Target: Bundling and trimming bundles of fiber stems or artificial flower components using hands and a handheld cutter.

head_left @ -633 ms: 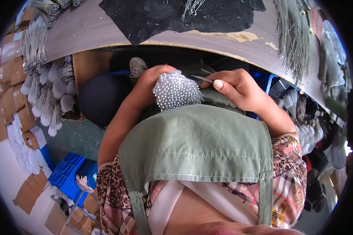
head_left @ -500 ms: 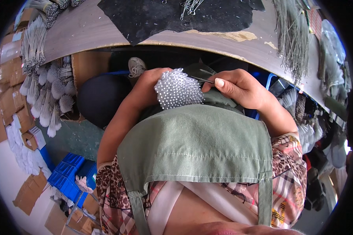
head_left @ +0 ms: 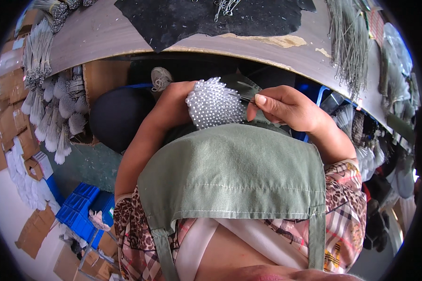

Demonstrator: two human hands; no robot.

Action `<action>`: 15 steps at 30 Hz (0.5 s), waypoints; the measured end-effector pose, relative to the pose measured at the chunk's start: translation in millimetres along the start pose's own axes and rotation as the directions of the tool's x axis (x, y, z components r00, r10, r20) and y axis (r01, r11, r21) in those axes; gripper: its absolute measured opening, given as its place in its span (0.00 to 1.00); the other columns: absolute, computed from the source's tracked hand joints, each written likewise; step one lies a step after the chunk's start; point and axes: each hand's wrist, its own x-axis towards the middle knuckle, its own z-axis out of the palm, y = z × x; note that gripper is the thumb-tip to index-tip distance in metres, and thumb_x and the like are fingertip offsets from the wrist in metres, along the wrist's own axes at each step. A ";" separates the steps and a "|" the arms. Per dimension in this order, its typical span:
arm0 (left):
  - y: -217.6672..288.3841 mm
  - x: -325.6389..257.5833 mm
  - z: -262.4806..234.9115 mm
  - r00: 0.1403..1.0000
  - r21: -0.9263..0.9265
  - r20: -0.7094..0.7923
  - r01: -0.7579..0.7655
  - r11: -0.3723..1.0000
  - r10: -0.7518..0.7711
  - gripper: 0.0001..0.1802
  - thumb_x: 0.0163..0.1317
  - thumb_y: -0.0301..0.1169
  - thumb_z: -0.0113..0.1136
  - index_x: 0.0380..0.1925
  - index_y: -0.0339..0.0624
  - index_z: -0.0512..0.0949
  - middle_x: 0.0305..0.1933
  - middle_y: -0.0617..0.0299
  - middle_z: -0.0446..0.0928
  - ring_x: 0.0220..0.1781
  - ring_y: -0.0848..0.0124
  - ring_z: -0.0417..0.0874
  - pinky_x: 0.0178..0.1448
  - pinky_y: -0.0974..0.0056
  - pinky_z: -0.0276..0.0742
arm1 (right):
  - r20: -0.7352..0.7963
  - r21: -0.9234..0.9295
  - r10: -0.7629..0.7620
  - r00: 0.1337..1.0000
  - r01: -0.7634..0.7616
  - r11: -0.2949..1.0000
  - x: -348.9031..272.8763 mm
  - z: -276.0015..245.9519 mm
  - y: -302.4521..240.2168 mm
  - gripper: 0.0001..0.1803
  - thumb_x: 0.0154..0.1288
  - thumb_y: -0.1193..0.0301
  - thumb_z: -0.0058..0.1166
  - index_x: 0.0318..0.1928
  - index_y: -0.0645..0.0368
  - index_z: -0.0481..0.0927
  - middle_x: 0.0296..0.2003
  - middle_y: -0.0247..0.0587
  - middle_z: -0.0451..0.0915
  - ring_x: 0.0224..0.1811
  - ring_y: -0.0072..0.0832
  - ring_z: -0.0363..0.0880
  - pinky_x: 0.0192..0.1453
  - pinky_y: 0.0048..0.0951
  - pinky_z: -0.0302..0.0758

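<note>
A bunch of white bead-tipped pins is gripped in the left hand, above the green apron. One pin is pinched by the right hand fingers. It should be pulled slowly, straight.

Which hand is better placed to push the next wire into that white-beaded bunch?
Right. The right hand pinches a thin wire at the bunch, which the left hand grips.

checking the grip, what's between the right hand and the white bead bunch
Thin wire stems bridge from the right hand to the bead bunch, held in the left hand; head view.
</note>
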 end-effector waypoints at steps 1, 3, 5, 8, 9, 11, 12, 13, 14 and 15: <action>0.7 -0.5 0.6 1.000 0.025 -0.007 0.003 1.000 -0.003 0.20 0.48 0.28 0.70 0.44 0.39 0.80 0.40 0.53 0.83 0.43 0.62 0.85 0.48 0.62 0.78 | -0.008 -0.015 0.016 1.000 -0.016 1.000 0.9 0.3 1.2 0.25 0.74 0.52 0.41 0.37 0.60 0.83 0.16 0.23 0.63 0.19 0.14 0.57 0.24 0.21 0.57; -0.2 -0.5 1.3 1.000 0.047 -0.015 0.005 0.999 -0.004 0.21 0.48 0.28 0.70 0.44 0.40 0.80 0.40 0.52 0.83 0.43 0.61 0.85 0.48 0.62 0.78 | -0.017 -0.032 0.032 0.999 -0.033 0.999 3.5 0.3 4.7 0.25 0.74 0.53 0.41 0.37 0.62 0.82 0.16 0.21 0.61 0.19 0.13 0.54 0.22 0.19 0.53; -3.2 -0.5 1.6 0.999 0.104 -0.019 -0.028 0.994 0.030 0.22 0.46 0.28 0.71 0.44 0.41 0.80 0.39 0.51 0.83 0.43 0.60 0.85 0.47 0.62 0.78 | -0.040 -0.038 0.008 0.999 -0.009 0.999 5.6 -0.2 7.9 0.24 0.75 0.54 0.40 0.36 0.61 0.81 0.16 0.22 0.62 0.19 0.13 0.55 0.23 0.18 0.54; -10.3 -2.1 4.0 0.999 0.095 -0.048 -0.017 0.995 0.022 0.21 0.44 0.28 0.72 0.42 0.41 0.80 0.37 0.50 0.83 0.42 0.59 0.85 0.46 0.62 0.78 | -0.084 -0.106 -0.012 0.996 0.003 0.994 5.6 1.3 7.4 0.23 0.75 0.56 0.40 0.35 0.61 0.80 0.16 0.22 0.62 0.19 0.12 0.55 0.24 0.18 0.53; -10.7 -2.4 3.8 0.999 0.095 -0.045 -0.018 0.995 0.022 0.21 0.44 0.28 0.72 0.42 0.41 0.80 0.37 0.50 0.83 0.42 0.59 0.85 0.46 0.62 0.78 | -0.086 -0.104 -0.011 0.996 0.002 0.995 6.0 1.8 5.8 0.23 0.75 0.56 0.40 0.35 0.61 0.80 0.16 0.22 0.62 0.19 0.12 0.55 0.24 0.18 0.53; -11.0 -2.9 3.5 0.999 0.111 -0.037 -0.018 0.994 0.023 0.19 0.42 0.27 0.71 0.38 0.40 0.80 0.36 0.51 0.82 0.40 0.57 0.85 0.44 0.62 0.78 | -0.103 -0.156 -0.009 0.995 -0.007 0.988 6.3 2.1 1.3 0.22 0.76 0.58 0.40 0.34 0.61 0.80 0.17 0.25 0.64 0.21 0.14 0.58 0.26 0.19 0.58; -10.2 -3.3 3.8 0.999 0.111 -0.035 -0.020 0.994 0.024 0.19 0.42 0.27 0.71 0.38 0.40 0.80 0.36 0.51 0.82 0.40 0.57 0.85 0.44 0.62 0.78 | -0.106 -0.155 -0.008 0.994 -0.008 0.988 7.1 1.8 3.9 0.22 0.76 0.58 0.40 0.34 0.61 0.80 0.17 0.25 0.64 0.21 0.14 0.58 0.26 0.19 0.58; -8.9 -3.9 4.1 0.999 0.125 -0.043 -0.022 0.992 0.027 0.19 0.42 0.27 0.71 0.37 0.40 0.79 0.35 0.51 0.82 0.40 0.56 0.84 0.44 0.61 0.78 | -0.107 -0.235 -0.072 0.992 0.045 0.971 9.2 1.1 9.0 0.22 0.75 0.59 0.40 0.34 0.62 0.80 0.18 0.29 0.68 0.22 0.17 0.63 0.29 0.22 0.62; -8.3 -3.9 4.1 0.998 0.140 -0.051 -0.023 0.990 0.030 0.19 0.41 0.27 0.71 0.37 0.39 0.79 0.35 0.51 0.81 0.39 0.56 0.84 0.43 0.61 0.77 | -0.104 -0.314 -0.135 0.985 0.096 0.944 10.4 0.6 11.8 0.21 0.75 0.60 0.41 0.34 0.63 0.80 0.20 0.34 0.72 0.24 0.21 0.68 0.31 0.25 0.66; -8.6 -3.7 3.5 0.998 0.140 -0.049 -0.024 0.990 0.031 0.19 0.41 0.27 0.71 0.37 0.39 0.79 0.35 0.51 0.81 0.39 0.56 0.84 0.43 0.61 0.77 | -0.106 -0.314 -0.135 0.985 0.096 0.945 10.3 -0.1 11.0 0.21 0.75 0.60 0.41 0.34 0.63 0.80 0.20 0.34 0.72 0.24 0.21 0.68 0.31 0.25 0.66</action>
